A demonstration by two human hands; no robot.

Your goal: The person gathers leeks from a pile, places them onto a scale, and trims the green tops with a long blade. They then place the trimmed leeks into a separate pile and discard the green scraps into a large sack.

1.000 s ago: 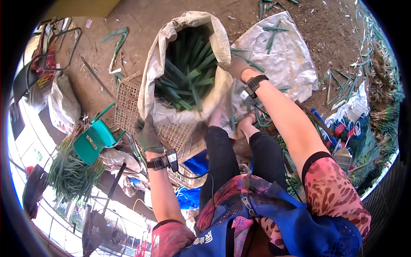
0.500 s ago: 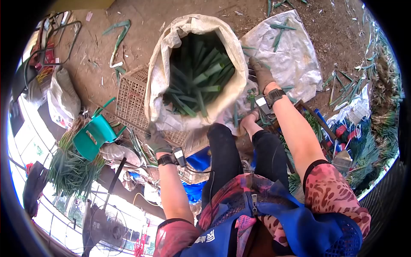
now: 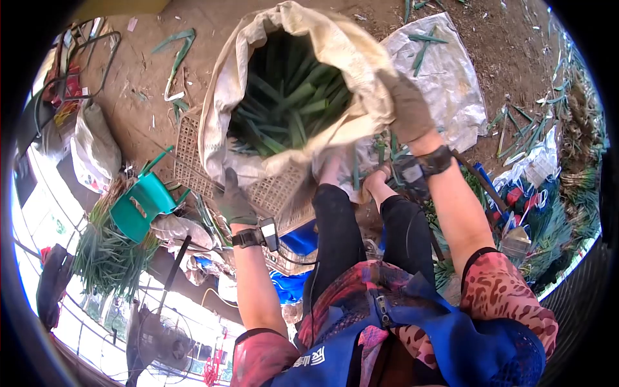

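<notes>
A pale woven sack [image 3: 216,116] with a rolled-back rim stands open in front of me, full of cut green stalks [image 3: 296,97]. My left hand [image 3: 235,198], in a grey-green glove, is at the sack's lower left side, its fingers extended against the cloth, thumb apart. On the right side of the sack's rim is my right hand [image 3: 407,106], in a brown glove blurred by motion; its fingertips are hard to make out against the cloth. Both wrists carry a dark strap with a small device.
A woven crate [image 3: 193,151] lies beneath the sack. A flat pale sack [image 3: 451,77] with leaf scraps is at the right. A green plastic stool [image 3: 138,206], leafy bundles [image 3: 106,258] and a fan [image 3: 158,342] are at the left.
The sack has tilted and shifted up and to the left. My right hand has moved down and right, nearer the camera, onto the rim. My left hand has moved slightly, its fingers more visible.
</notes>
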